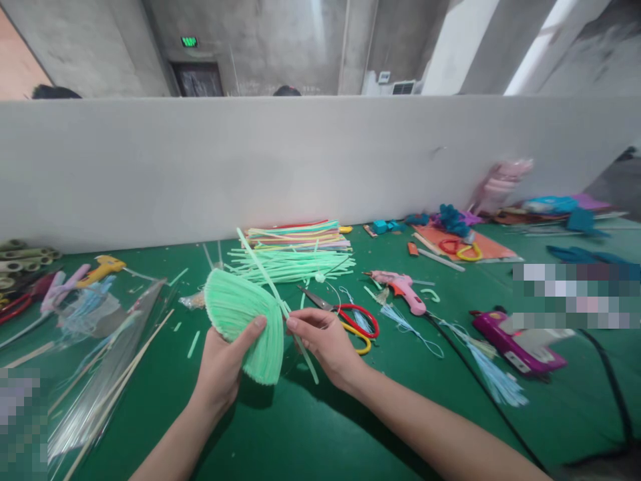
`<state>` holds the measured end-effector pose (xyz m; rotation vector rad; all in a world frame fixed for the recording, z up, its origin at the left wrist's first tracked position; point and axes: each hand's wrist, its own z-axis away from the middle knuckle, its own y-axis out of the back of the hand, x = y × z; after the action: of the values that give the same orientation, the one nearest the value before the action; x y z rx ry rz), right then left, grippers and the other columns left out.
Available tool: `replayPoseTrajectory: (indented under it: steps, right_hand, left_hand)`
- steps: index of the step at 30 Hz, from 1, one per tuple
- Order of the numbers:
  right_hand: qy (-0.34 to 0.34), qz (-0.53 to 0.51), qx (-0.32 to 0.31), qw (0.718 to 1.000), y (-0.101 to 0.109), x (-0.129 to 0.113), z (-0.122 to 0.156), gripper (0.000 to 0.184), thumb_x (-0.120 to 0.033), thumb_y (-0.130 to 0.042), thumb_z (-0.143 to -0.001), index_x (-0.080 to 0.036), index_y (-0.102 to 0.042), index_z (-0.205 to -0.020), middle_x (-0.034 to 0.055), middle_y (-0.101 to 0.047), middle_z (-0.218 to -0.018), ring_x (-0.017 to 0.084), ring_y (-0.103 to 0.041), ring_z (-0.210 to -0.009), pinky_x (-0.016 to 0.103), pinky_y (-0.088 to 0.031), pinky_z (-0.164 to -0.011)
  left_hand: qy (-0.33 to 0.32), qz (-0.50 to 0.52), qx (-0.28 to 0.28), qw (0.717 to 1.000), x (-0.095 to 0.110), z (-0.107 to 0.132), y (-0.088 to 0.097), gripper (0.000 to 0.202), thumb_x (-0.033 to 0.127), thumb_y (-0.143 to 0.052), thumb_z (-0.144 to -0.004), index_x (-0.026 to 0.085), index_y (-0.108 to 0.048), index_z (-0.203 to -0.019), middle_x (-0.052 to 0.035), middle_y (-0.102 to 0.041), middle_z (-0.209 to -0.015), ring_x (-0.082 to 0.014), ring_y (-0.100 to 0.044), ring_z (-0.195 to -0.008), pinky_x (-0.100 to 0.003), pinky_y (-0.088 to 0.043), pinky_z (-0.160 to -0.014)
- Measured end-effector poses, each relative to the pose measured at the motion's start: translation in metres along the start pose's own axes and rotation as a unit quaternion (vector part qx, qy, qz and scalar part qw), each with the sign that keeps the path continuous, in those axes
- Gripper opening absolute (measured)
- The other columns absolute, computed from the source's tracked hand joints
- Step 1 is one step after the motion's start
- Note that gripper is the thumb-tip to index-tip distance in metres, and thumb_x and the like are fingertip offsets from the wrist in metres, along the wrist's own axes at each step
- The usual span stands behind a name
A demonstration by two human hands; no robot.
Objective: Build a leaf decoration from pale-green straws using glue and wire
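My left hand [223, 364] is closed around a fan-shaped piece made of mint green pipe cleaners [240, 314], thumb pressed on its front face. My right hand [325, 341] pinches a long green pipe cleaner strand [273, 287] that runs diagonally along the fan's right edge, from up left down to below my fingers. Both hands are held above the green table [310, 427]. Just behind lies a loose pile of green pipe cleaners [290, 264] and a stack of mixed-colour ones [298, 235].
Red and yellow scissors [350, 317] lie right of my right hand. A pink glue gun [403, 290], a magenta glue gun [515, 344] and blue tassels [493, 374] sit to the right. Clear plastic sleeves and sticks [100, 374] lie left. A white partition [320, 160] stands behind.
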<state>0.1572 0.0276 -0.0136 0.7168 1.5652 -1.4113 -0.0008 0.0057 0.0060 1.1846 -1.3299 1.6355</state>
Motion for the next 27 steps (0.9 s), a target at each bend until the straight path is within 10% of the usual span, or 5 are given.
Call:
replayPoseTrajectory:
  steps: [27]
  right_hand:
    - [-0.001,0.059,-0.008,0.998,0.0032,0.0028,-0.0046,0.030,-0.040,-0.081,-0.063,-0.015,-0.070,-0.076,-0.0013,-0.059,-0.060,0.008,-0.049,-0.053,0.024,-0.039,-0.054]
  left_hand:
    - [-0.017,-0.007,0.047,0.999,-0.0001,-0.0061,0.0023,0.058,0.029,-0.083,-0.061,0.011,-0.067,-0.113,-0.0126,-0.075,-0.097,-0.0261,-0.072,-0.080,-0.035,-0.058,-0.073]
